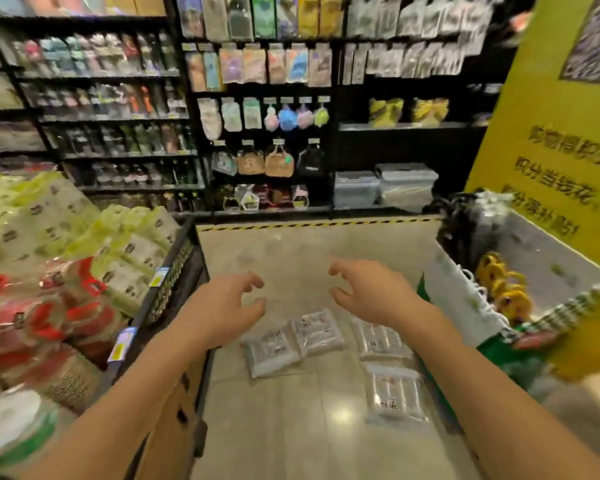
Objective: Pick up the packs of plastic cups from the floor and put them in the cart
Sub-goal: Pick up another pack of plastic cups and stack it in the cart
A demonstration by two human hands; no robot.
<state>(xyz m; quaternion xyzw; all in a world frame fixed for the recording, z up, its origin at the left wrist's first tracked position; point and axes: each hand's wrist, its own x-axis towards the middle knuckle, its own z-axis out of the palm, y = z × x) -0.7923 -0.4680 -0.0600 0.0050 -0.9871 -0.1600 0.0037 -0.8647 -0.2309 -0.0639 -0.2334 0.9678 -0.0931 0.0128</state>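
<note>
Several clear packs of plastic cups lie flat on the beige floor below my hands: one at the left (270, 351), one beside it (317, 332), one further right (378, 337) and one nearest me (394, 396). My left hand (222, 306) hovers above the left packs with fingers spread and curled, holding nothing. My right hand (368, 292) hangs above the right packs, also open and empty. No cart is clearly recognisable; a white fabric-lined basket (465, 306) with yellow items stands at the right.
A black display bin (174, 271) heaped with green and red tissue packs fills the left. A cardboard box (174, 427) leans below it. Dark shelves (264, 133) of hanging goods stand behind a yellow-black floor stripe (309, 224). A yellow sign (551, 168) rises at the right.
</note>
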